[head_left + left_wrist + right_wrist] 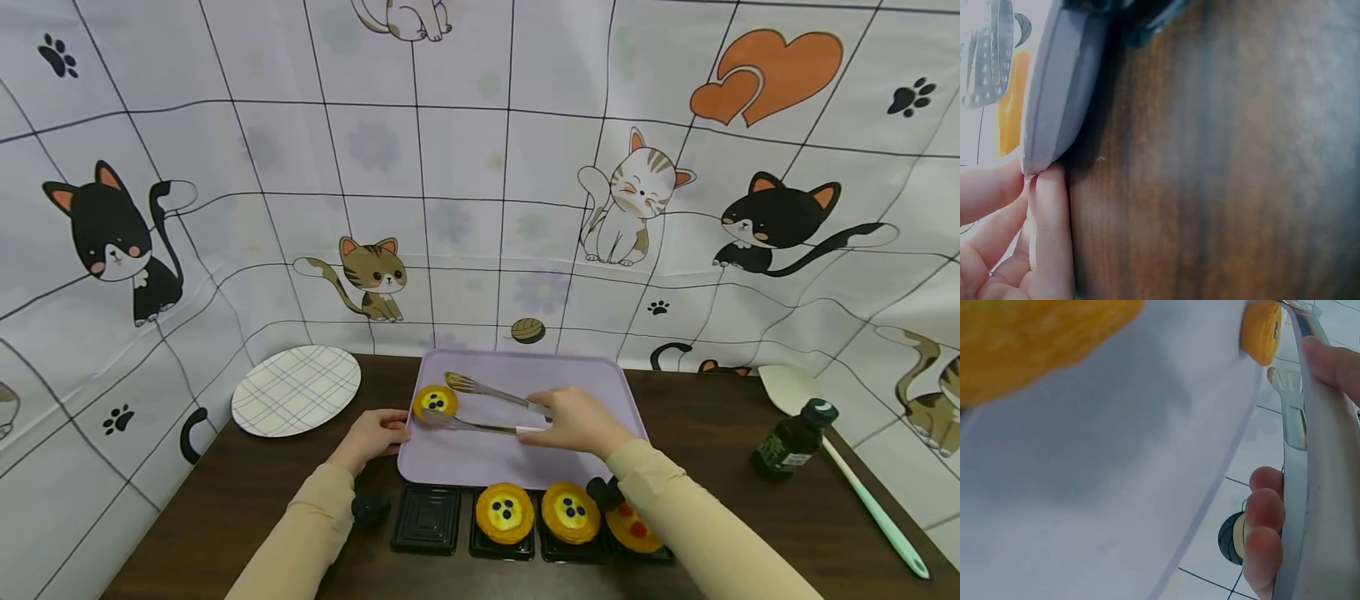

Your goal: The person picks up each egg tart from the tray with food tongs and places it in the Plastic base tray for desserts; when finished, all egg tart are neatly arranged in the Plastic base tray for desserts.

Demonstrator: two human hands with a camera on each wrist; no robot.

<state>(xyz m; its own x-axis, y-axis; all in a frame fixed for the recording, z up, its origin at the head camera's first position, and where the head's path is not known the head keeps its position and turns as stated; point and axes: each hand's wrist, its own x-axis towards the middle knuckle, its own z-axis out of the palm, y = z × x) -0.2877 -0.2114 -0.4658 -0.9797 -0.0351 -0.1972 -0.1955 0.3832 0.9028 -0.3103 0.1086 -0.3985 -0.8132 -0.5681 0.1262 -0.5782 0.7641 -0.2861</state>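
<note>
A pale purple tray [592, 387] lies on the dark wood table. My left hand [367, 440] pinches its left rim between thumb and fingers; the left wrist view shows the tray's edge [1063, 87] held there. Over the tray, my right hand [573, 423] grips metal tongs [501, 395], whose two arms are spread apart. A yellow tart [437, 402] with dark berries sits at the tray's left end. The lower tong tip overlaps its near edge in the head view, while the upper tip stands beyond it. In the right wrist view, fingers [1264, 512] wrap the tong handle.
Along the tray's near side are black square holders [426, 521]; two berry tarts [505, 512] and a red-topped tart [637, 532], partly behind the right forearm, rest on them. A checked plate [296, 392] lies back left. At right stand a dark bottle [793, 442] and a spatula [873, 500].
</note>
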